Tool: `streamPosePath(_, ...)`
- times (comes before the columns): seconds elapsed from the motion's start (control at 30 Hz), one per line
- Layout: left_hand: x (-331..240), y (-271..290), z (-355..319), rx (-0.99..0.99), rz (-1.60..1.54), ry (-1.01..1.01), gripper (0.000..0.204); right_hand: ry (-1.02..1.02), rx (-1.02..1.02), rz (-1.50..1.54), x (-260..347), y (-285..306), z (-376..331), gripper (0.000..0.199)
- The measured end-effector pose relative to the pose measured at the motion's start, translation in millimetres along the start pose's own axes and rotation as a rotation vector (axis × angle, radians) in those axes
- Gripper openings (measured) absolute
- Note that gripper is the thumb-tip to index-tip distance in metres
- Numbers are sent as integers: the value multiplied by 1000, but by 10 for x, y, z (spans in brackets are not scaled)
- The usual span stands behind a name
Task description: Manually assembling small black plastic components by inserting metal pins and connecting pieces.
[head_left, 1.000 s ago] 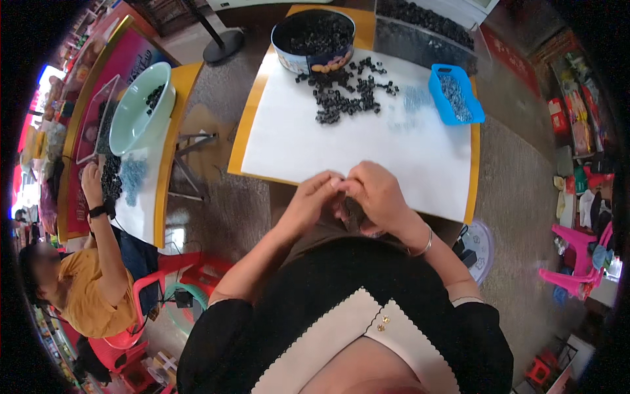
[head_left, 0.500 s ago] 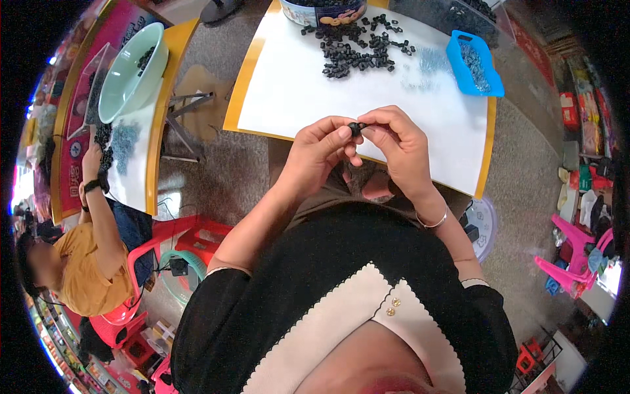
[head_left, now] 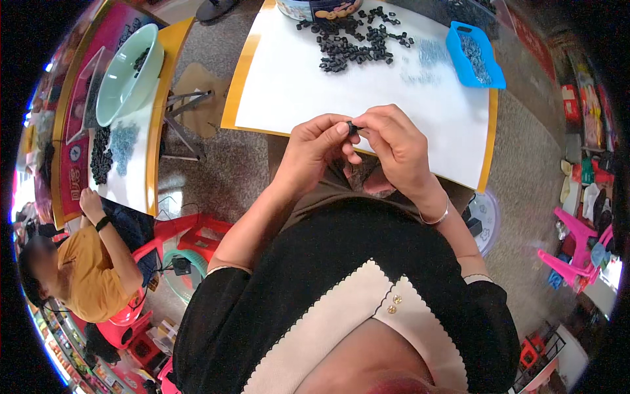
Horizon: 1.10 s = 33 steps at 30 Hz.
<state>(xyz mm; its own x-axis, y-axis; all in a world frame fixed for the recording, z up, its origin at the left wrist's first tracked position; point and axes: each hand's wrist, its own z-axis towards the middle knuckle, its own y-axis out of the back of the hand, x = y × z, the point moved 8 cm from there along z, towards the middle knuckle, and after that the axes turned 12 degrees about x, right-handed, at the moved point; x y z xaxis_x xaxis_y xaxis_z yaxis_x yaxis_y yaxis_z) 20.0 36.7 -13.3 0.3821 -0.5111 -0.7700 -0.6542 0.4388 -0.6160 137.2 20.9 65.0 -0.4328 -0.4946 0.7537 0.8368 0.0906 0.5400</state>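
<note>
Between my two hands, just over the near edge of the white table [head_left: 282,105], is a small black plastic part [head_left: 353,128]. My left hand [head_left: 316,148] pinches it between thumb and forefinger, the other fingers curled below. My right hand [head_left: 397,144] has its thumb and fingertips closed at the part's right side; whatever tiny thing they may hold is hidden. Farther back on the table lies a loose heap of similar black parts [head_left: 354,49]. To its right are small scattered bluish-grey metal-looking pieces [head_left: 430,56], and a blue scoop-shaped tray [head_left: 489,79] holds more of them.
A round printed tub [head_left: 298,10] stands at the table's far edge. At the left, a person in a yellow shirt [head_left: 98,276] sits at another table with a pale green basin [head_left: 125,98], black parts [head_left: 100,157] and greyish pieces [head_left: 123,141]. Red [head_left: 203,236] and pink stools [head_left: 577,243] stand around.
My hands stay together on the black part, the right fingers shifting slightly around it. The view tilts a little. At the left, the other person's hand has drawn back from the black parts to the table edge.
</note>
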Motion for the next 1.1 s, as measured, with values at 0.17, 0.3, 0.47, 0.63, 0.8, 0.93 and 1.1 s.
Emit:
streamPosePath(0.17, -28, -5, -21, -44, 88, -91, 24, 7, -34, 32, 37, 15, -5, 17)
streamPosePath(0.3, -76, -48, -46, -64, 131, -100, 25, 8, -42, 25, 59, 35, -2, 16)
streamPosePath(0.47, -149, -70, -26, -76, 272, -88, 25, 68, -71, -82, 55, 33, -4, 14)
streamPosePath(0.63, -67, -72, 37, -33, 63, -47, 25, -134, -71, 267, -116, 41, -6, 13)
streamPosePath(0.8, -54, -63, 62, -39, 66, -59, 25, -28, -99, 73, -10, 71, -9, 16)
streamPosePath(0.93, -73, -62, 75, -83, 95, -33, 25, 48, -87, -91, -16, 20, -2, 20)
streamPosePath(1.1, -58, -70, 132, 3, 259, -1, 26, -61, 18, 100, -182, -95, -13, 22)
